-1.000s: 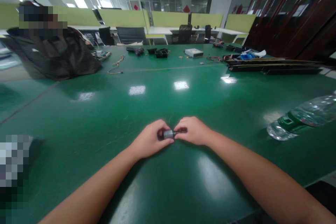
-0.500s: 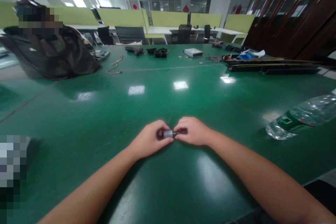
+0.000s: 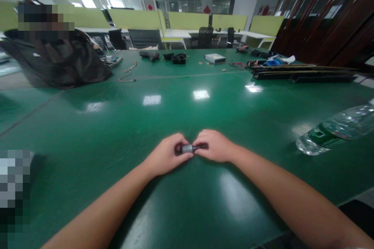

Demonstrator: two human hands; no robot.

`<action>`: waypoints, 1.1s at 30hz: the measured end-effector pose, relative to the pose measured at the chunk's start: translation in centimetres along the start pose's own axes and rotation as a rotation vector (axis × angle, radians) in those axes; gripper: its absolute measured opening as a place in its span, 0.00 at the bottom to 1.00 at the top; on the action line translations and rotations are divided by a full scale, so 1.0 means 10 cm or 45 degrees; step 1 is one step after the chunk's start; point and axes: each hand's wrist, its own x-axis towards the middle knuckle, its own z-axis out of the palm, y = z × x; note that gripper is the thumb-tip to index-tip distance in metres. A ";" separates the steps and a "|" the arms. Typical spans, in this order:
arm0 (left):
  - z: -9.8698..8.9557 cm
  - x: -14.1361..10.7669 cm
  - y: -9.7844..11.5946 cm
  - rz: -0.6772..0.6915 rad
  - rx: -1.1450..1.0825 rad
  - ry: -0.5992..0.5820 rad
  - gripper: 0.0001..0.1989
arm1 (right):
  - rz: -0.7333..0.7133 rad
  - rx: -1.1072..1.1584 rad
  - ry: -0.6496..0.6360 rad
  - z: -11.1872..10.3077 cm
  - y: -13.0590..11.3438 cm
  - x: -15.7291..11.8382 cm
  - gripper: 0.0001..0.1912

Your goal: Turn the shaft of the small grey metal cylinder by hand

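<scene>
At green tabletop [image 3: 175, 116] | hands [image 3: 165, 156] [image 3: 216, 146] nearly closed, pinching small cylinder [image 3: 187, 148] | partly finger-hidden, blurred

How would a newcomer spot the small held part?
On the green table, find the left hand and right hand, close together. Between their fingertips sits a small part with a grey cylindrical middle and dark ends. Unlike the clear bottle, it's held.

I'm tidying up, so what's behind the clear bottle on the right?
Behind the bottle, bare green table shows, then dark strips farther back. Whatever its label covers directly behind can't be seen.
</scene>
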 end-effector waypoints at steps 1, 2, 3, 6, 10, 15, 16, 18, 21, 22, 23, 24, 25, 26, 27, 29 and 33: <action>0.00 0.00 0.00 -0.001 -0.001 0.001 0.11 | 0.000 0.000 -0.002 0.00 0.00 0.00 0.08; 0.00 0.00 0.00 -0.002 0.000 0.002 0.12 | 0.002 0.002 -0.006 0.00 0.00 0.00 0.08; 0.00 0.00 0.00 -0.002 0.002 0.004 0.12 | 0.004 0.003 -0.011 0.00 0.00 0.00 0.07; 0.00 0.00 0.00 0.002 0.017 0.006 0.12 | 0.013 0.009 -0.021 -0.01 0.00 0.00 0.07; 0.00 -0.01 -0.01 0.007 0.032 0.004 0.12 | 0.010 0.008 -0.029 -0.03 0.01 0.00 0.08; 0.01 -0.01 -0.02 0.001 0.022 -0.003 0.13 | 0.004 0.014 -0.044 -0.05 0.01 0.00 0.07; 0.01 -0.01 -0.02 -0.003 0.019 -0.004 0.13 | 0.004 0.014 -0.047 -0.05 0.01 -0.01 0.07; 0.00 -0.01 -0.01 -0.009 0.014 -0.003 0.13 | 0.006 0.009 -0.058 -0.07 0.01 -0.01 0.06; 0.00 -0.01 0.00 -0.018 0.012 -0.006 0.12 | 0.014 0.000 -0.071 -0.08 0.01 -0.02 0.06; 0.00 -0.01 0.00 -0.021 0.013 -0.008 0.12 | 0.019 0.000 -0.075 -0.08 0.01 -0.02 0.07; -0.01 -0.01 0.00 -0.023 0.013 -0.008 0.12 | 0.023 0.002 -0.078 -0.08 0.01 -0.02 0.07; -0.01 -0.01 0.00 -0.023 0.014 -0.009 0.12 | 0.027 0.006 -0.079 -0.08 0.01 -0.02 0.07; -0.01 -0.01 0.00 -0.021 0.015 -0.009 0.13 | 0.032 0.008 -0.077 -0.07 0.02 -0.03 0.07; -0.01 -0.01 0.00 -0.019 0.015 -0.007 0.13 | 0.036 0.009 -0.074 -0.07 0.02 -0.03 0.07; -0.01 -0.01 0.00 -0.018 0.016 -0.006 0.13 | 0.040 0.009 -0.071 -0.07 0.02 -0.03 0.07; -0.01 -0.01 0.00 -0.022 0.018 -0.005 0.13 | 0.046 0.009 -0.068 -0.07 0.02 -0.03 0.07; -0.01 -0.01 0.01 -0.026 0.027 -0.002 0.13 | 0.050 0.014 -0.074 -0.07 0.02 -0.03 0.07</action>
